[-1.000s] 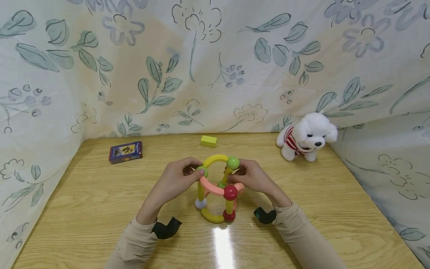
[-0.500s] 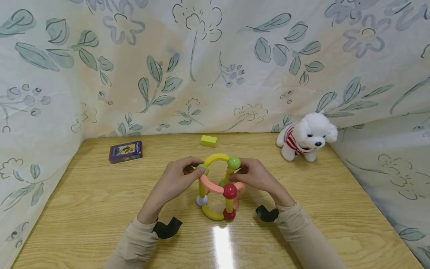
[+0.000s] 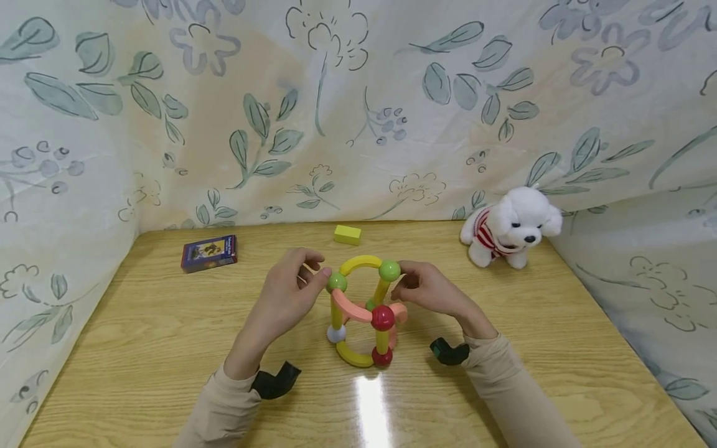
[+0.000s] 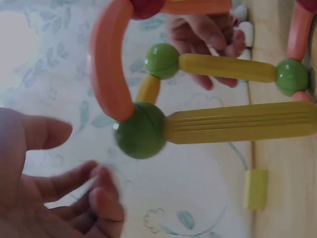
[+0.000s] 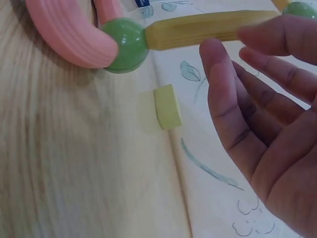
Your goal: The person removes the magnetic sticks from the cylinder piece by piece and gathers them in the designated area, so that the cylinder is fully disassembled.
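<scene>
A frame of toy rods and balls stands upright on the table, with a yellow curved rod (image 3: 361, 262) and a pink curved rod (image 3: 353, 309) at its top. Red balls (image 3: 383, 318), green balls (image 3: 389, 270) and a pale ball (image 3: 336, 334) join the pieces. My left hand (image 3: 285, 295) is just left of the upper left green ball (image 4: 141, 131); the left wrist view shows a gap between them. On the other side, my right hand (image 3: 431, 289) has loosely bent fingers beside a straight yellow rod (image 5: 198, 30). Whether its fingertips touch that rod cannot be told.
Behind the frame lies a yellow block (image 3: 348, 235). A small printed box (image 3: 210, 254) is at the back left, and a white plush dog (image 3: 512, 227) in a striped top sits at the back right. Patterned cloth (image 3: 336, 124) hangs along the table's back edge.
My left hand has let go of the upper left green ball and drawn slightly left. The right hand's fingers have loosened from the yellow rod, moving slightly right. The frame stays standing.
</scene>
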A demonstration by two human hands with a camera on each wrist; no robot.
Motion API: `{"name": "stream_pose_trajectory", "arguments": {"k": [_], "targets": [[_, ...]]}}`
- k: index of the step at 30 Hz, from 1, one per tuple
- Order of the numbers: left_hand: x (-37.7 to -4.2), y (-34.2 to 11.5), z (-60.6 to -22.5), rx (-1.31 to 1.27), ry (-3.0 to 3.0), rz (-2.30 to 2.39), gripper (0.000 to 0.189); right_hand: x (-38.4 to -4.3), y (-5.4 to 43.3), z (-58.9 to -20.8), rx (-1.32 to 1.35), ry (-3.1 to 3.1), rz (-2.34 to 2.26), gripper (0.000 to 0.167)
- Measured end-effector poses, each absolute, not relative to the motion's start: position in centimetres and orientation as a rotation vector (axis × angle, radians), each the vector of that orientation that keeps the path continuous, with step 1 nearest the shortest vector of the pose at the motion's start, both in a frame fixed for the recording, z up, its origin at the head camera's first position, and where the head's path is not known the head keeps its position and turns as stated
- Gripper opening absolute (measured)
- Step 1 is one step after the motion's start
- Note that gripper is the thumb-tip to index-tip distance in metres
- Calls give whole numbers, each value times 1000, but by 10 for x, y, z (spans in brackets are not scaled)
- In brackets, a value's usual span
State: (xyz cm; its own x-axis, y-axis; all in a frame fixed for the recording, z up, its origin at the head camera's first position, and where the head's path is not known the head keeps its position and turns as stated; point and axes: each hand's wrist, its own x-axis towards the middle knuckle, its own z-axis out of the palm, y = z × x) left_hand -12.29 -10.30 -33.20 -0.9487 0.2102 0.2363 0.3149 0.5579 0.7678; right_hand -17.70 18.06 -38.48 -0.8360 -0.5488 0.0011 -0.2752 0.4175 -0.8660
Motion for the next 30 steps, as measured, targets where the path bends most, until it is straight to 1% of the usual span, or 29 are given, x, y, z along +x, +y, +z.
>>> {"name": "stream_pose_trajectory", "arguments": {"k": [4, 9, 15, 21, 26, 28, 30], "targets": [[-110, -100, -323, -554, -2558, -1313, 4, -178, 180, -386, -720, 2368, -1396, 28], [-97, -93, -320, -737, -2491, -1363, 7, -178, 180, -386, -715, 2360, -1415, 27], [-85, -92, -327, -800, -2496, -1407, 10, -178, 180, -389, -703, 2372, -1419, 25], [-71, -92, -351, -834, -2584, -1450, 13, -179, 179, -392, -701, 2381, -1395, 21], [-69, -76, -379, -841, -2763, -1389, 6, -182, 179, -395, -751, 2354, -1414, 24], [-70, -67, -390, -864, -2814, -1348, 15, -183, 178, -397, -771, 2334, -1417, 25], [-72, -59, -398, -890, -2839, -1298, 18, -184, 177, -399, -788, 2312, -1418, 27]]}}
